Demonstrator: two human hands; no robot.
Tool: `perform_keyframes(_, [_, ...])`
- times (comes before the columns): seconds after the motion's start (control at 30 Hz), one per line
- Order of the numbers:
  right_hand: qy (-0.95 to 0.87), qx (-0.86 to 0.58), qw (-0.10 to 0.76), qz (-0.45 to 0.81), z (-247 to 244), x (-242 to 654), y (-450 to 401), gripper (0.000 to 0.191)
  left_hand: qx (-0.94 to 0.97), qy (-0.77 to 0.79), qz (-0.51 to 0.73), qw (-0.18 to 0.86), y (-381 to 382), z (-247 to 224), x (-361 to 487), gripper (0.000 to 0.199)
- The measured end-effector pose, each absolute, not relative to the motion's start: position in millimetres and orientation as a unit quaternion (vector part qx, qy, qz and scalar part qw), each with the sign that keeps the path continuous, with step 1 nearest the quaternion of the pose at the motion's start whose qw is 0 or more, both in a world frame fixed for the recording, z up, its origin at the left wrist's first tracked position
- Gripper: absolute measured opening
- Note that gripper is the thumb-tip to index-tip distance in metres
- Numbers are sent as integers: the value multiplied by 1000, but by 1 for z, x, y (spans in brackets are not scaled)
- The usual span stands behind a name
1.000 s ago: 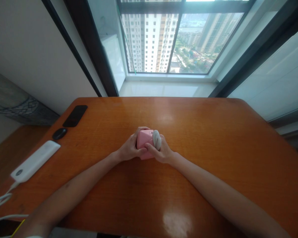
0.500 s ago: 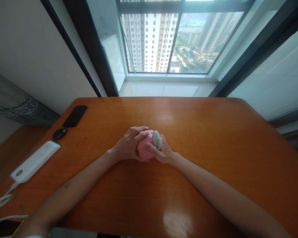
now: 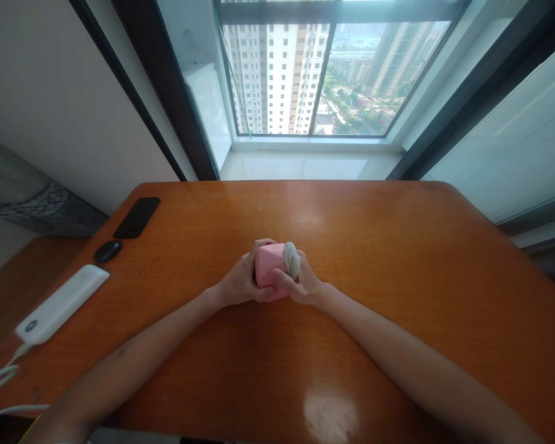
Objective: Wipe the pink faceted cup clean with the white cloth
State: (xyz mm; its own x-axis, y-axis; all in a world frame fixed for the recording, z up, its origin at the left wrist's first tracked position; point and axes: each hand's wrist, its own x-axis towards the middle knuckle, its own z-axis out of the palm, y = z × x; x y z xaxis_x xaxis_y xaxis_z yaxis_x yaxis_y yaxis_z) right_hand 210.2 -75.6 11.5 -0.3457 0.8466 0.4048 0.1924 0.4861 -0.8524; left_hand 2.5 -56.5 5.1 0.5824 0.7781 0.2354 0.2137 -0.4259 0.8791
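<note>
A pink faceted object (image 3: 269,259) is held between both hands above the middle of the wooden table. My left hand (image 3: 246,275) wraps round its left side, thumb at the lower front and fingers over the far edge. On the right, my right hand (image 3: 303,280) grips it with the thumb across its front. A light grey, rope-like loop (image 3: 291,260) lies against the object's right end, beside my right hand. The right hand's other fingers are mostly hidden behind the object and the loop.
The wooden table (image 3: 398,246) spans the view. Along its left side lie a black phone (image 3: 137,217), a black oval object (image 3: 107,251) and a white power strip-like device (image 3: 62,304) with white cables (image 3: 0,376). A window (image 3: 324,80) stands beyond the far edge.
My left hand has shifted its grip: its fingers moved off the pink object's top to the far side, and its thumb now shows at the front. The view has shifted slightly.
</note>
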Motion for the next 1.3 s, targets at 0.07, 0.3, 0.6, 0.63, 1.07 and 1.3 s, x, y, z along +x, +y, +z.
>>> perform_keyframes(0.07, [-733, -355, 450, 367, 13, 210, -75, 42, 768, 305, 332, 455, -56, 2, 3, 99])
perform_keyframes(0.3, [-703, -366, 463, 398, 12, 208, -75, 44, 825, 257, 386, 325, -50, -10, -4, 127])
perform_keyframes(0.6, [-675, -377, 468, 428, 12, 208, -73, 49, 892, 257, 348, 133, -43, -5, -11, 110])
perform_keyframes(0.63, [-670, -374, 473, 434, 11, 208, -72, 49, 887, 256, 355, 146, -44, -3, -9, 112])
perform_keyframes(1.07, [-710, -366, 462, 386, 11, 209, -74, 44, 777, 297, 370, 414, -53, -5, 1, 99])
perform_keyframes(1.3, [-699, -387, 453, 396, 12, 209, -75, 47, 852, 221, 406, 247, -48, -14, -2, 135])
